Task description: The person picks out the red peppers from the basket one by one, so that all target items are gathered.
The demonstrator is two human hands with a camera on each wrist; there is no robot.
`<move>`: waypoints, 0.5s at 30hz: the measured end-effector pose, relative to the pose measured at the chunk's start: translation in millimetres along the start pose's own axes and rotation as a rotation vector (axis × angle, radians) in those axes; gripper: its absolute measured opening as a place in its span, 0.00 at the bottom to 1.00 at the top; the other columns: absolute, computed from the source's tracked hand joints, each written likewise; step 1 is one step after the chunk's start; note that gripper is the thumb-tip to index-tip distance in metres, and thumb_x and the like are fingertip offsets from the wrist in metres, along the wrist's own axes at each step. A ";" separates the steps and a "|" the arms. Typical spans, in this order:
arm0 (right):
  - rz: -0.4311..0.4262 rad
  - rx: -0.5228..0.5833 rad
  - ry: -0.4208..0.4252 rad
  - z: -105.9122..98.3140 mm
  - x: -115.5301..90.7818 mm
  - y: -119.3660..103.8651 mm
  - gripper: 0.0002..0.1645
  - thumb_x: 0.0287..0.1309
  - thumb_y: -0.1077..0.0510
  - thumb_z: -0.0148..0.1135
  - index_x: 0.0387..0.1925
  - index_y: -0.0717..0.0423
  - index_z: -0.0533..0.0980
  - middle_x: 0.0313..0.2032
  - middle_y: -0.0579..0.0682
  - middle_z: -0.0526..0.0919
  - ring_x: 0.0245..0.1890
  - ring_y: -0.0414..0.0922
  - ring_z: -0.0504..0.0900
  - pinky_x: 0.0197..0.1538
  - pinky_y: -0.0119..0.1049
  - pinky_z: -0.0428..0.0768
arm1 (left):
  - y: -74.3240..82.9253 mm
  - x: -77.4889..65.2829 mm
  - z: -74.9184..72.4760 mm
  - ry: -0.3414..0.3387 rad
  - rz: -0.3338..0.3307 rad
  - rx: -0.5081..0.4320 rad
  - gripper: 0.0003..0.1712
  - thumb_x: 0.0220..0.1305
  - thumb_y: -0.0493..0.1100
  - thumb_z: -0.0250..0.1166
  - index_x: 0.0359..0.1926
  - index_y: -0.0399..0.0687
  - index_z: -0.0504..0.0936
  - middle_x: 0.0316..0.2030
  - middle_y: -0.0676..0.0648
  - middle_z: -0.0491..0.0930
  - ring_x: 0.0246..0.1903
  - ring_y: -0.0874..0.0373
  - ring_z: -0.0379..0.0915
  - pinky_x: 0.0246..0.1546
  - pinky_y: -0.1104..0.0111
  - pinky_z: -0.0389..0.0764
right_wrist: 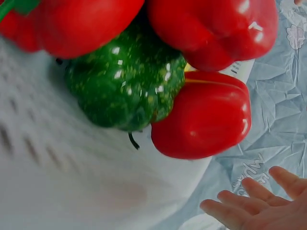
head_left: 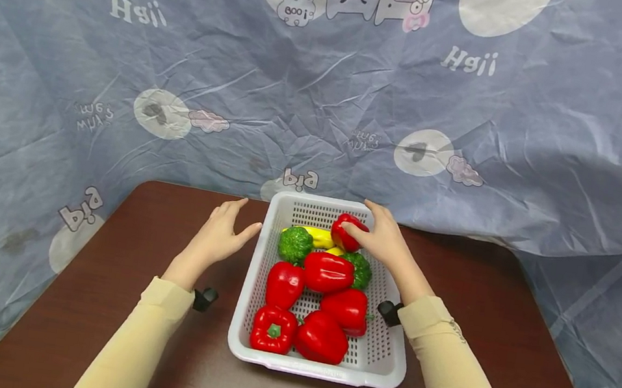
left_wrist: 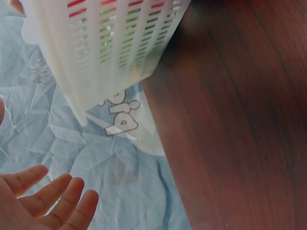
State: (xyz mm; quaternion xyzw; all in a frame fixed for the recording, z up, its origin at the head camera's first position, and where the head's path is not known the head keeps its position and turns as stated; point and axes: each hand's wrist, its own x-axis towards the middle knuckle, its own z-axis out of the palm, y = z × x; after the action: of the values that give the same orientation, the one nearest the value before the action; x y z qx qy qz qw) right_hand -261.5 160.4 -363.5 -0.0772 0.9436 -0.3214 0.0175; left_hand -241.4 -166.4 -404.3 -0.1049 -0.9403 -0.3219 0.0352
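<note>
A white perforated plastic basket holds several red bell peppers, broccoli on either side and a yellow vegetable partly hidden behind them. My right hand is over the basket's far right corner, its thumb overlapping the farthest red pepper in the head view. From the right wrist, those fingers are spread and relaxed, apart from the red pepper beside the dark green broccoli. To the left of the basket, my left hand is held with loose fingers, thumb pointing toward the rim.
The basket stands on a dark brown wooden table, close to its far edge. Behind and around the table hangs a wrinkled blue-grey cloth with cartoon pigs. Each wrist wears a black camera mount.
</note>
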 end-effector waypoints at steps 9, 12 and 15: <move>0.061 0.036 0.008 11.6 5.6 3.3 0.47 0.61 0.45 0.62 0.72 0.66 0.57 0.70 0.67 0.62 0.70 0.62 0.61 0.70 0.58 0.61 | 5.4 -5.7 10.3 -0.045 -0.043 -0.119 0.42 0.69 0.56 0.60 0.74 0.40 0.56 0.68 0.34 0.61 0.60 0.41 0.71 0.57 0.48 0.75; 0.095 0.043 0.000 16.3 7.8 3.5 0.47 0.60 0.46 0.63 0.72 0.66 0.57 0.70 0.68 0.61 0.69 0.63 0.62 0.70 0.57 0.63 | 7.5 -8.9 11.2 -0.076 -0.072 -0.159 0.41 0.70 0.55 0.60 0.74 0.41 0.57 0.67 0.35 0.64 0.57 0.43 0.75 0.55 0.49 0.76; 0.116 0.052 -0.012 21.3 10.2 4.5 0.48 0.59 0.47 0.64 0.72 0.67 0.57 0.70 0.69 0.59 0.68 0.63 0.63 0.69 0.57 0.64 | 8.2 -13.2 12.5 -0.109 -0.104 -0.194 0.38 0.70 0.53 0.60 0.72 0.39 0.59 0.65 0.35 0.67 0.55 0.43 0.76 0.54 0.51 0.78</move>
State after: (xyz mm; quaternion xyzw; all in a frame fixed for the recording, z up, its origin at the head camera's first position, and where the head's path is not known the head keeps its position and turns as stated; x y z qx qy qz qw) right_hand -270.4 149.5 -383.0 -0.0239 0.9377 -0.3438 0.0438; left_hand -226.7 -154.7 -411.1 -0.0763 -0.9094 -0.4065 -0.0432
